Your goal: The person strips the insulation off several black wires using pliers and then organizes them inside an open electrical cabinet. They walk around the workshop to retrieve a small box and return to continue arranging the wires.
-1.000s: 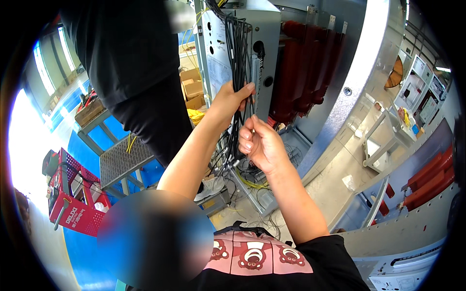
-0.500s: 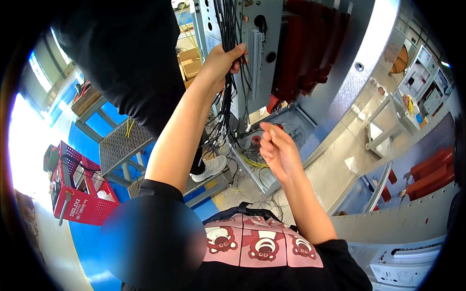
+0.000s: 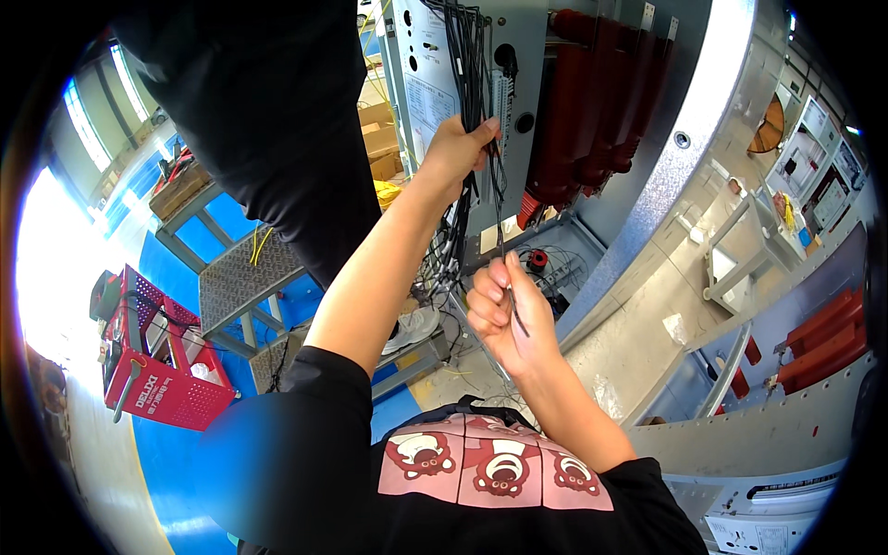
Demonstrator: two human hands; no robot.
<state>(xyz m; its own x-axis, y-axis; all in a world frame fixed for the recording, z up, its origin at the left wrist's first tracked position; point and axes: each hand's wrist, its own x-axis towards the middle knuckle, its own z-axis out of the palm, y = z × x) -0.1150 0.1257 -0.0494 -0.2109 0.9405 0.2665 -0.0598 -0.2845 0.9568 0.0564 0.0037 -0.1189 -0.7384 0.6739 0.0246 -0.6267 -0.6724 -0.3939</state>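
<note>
A thick bundle of black wires (image 3: 469,60) hangs down in front of the grey metal cabinet (image 3: 536,120). My left hand (image 3: 455,155) is closed round this bundle, thumb on top. Lower and to the right, my right hand (image 3: 511,310) grips a thin black wire (image 3: 500,208) that runs down from the bundle, and its short end pokes out across the palm. Below my left hand the rest of the wires drop into a tangle (image 3: 442,268) by the cabinet's foot. Dark red insulators (image 3: 587,111) stand inside the cabinet, right of my hands.
Another person's dark-clothed leg (image 3: 277,139) stands close on my left, near a metal step (image 3: 242,277). A red perforated basket (image 3: 171,370) holds tools at the far left. Cardboard boxes (image 3: 381,143) sit behind the wires. The cabinet's bright metal edge (image 3: 680,139) rises at right.
My right hand has moved slightly left and down and now holds a thin black wire. My left hand, still round the bundle, sits lower and further right in view.
</note>
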